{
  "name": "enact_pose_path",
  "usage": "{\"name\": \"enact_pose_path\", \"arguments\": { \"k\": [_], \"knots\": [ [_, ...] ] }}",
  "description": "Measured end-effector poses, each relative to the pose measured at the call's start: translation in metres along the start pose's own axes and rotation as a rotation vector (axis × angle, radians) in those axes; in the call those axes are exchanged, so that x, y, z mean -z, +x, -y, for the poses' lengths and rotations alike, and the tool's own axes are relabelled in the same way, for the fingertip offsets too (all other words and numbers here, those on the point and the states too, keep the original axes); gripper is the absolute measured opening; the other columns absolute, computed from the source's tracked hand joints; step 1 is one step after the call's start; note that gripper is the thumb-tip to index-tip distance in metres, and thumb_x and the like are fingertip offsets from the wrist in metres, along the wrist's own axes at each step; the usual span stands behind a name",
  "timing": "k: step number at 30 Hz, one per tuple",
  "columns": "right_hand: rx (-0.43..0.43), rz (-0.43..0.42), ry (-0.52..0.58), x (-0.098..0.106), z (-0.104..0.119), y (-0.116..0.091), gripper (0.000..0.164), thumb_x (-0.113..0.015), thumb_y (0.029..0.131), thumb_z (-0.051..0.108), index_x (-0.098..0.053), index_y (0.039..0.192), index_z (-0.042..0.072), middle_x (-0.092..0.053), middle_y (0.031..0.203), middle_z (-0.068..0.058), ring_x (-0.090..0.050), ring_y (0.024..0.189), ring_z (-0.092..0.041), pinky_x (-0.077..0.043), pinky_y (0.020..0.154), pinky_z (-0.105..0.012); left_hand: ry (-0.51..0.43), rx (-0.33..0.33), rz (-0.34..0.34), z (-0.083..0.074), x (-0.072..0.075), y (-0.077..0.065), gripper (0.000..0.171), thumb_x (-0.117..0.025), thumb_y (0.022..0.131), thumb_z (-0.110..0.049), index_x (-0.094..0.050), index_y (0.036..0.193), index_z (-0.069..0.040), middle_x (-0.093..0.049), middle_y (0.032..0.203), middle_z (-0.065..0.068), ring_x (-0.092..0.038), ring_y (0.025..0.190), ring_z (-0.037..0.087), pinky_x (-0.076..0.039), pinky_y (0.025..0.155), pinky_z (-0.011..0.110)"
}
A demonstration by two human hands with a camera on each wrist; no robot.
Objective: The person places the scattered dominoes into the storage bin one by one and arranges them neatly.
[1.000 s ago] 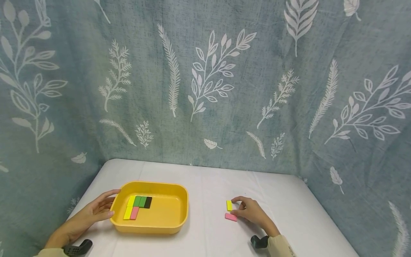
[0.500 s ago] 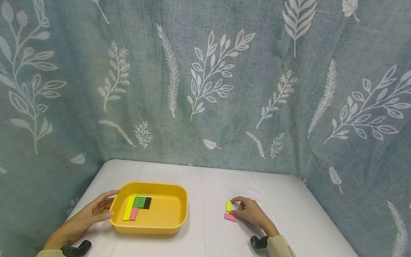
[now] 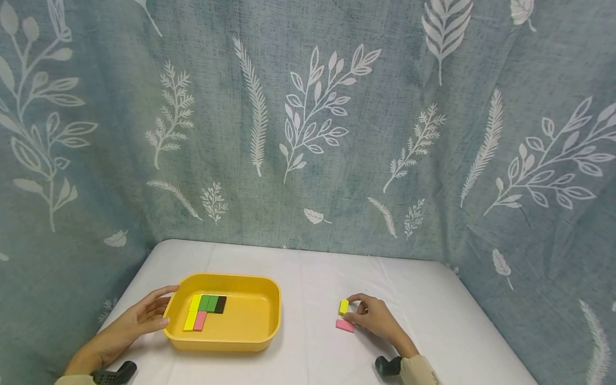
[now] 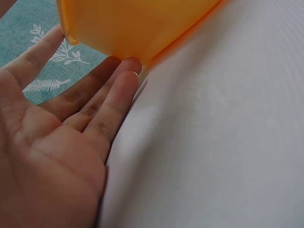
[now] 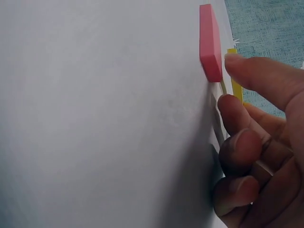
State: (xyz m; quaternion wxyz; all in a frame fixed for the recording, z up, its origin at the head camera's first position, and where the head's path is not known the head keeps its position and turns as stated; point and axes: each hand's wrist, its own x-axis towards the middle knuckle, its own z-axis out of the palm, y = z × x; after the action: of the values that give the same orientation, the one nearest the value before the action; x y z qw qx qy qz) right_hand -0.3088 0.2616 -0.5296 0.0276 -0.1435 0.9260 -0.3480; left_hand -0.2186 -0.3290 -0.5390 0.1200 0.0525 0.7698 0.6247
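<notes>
A yellow plastic tray stands on the left side of the table. My left hand rests against its left side, extended fingertips touching the outer wall in the left wrist view. To the right, my right hand pinches a small yellow block between thumb and fingers; the block tilts slightly. Just in front of it a pink block lies flat near the thumb. In the right wrist view, the pink block shows close up, with the yellow block partly hidden behind the fingers.
Inside the tray, two yellow blocks, two green blocks, a black block and a pink block lie packed together toward the left. A white cloth covers the table; a leaf-patterned curtain hangs behind and at both sides.
The yellow block at my right hand has tipped and shifted a little, its upper end leaning right. My left hand and the tray hold their places.
</notes>
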Motion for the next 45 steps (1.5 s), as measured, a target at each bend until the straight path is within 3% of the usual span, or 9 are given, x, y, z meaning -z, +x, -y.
{"name": "enact_pose_path", "arguments": {
  "k": [9,45],
  "knots": [
    [0.009,-0.014,-0.008,-0.001,0.007,0.003,0.049,-0.085,0.086,0.034,-0.068,0.126,0.011,-0.063,0.071,0.004,-0.052,0.053,-0.01,-0.042,0.048,-0.024,0.01,0.011,-0.006,-0.001,0.0,0.0,0.078,-0.066,0.101,-0.028,-0.021,0.164,-0.017,-0.029,0.16,0.029,-0.037,0.141,0.046,-0.042,0.109,0.06],
    [0.225,0.003,-0.046,-0.011,0.065,0.024,0.042,-0.08,0.092,0.027,-0.067,0.128,0.011,-0.063,0.074,0.009,-0.049,0.056,-0.007,-0.043,0.054,-0.024,-0.001,-0.027,0.02,0.001,0.002,-0.002,0.073,-0.063,0.103,-0.024,-0.022,0.164,-0.019,-0.029,0.16,0.028,-0.036,0.142,0.045,-0.044,0.107,0.055]
  ]
}}
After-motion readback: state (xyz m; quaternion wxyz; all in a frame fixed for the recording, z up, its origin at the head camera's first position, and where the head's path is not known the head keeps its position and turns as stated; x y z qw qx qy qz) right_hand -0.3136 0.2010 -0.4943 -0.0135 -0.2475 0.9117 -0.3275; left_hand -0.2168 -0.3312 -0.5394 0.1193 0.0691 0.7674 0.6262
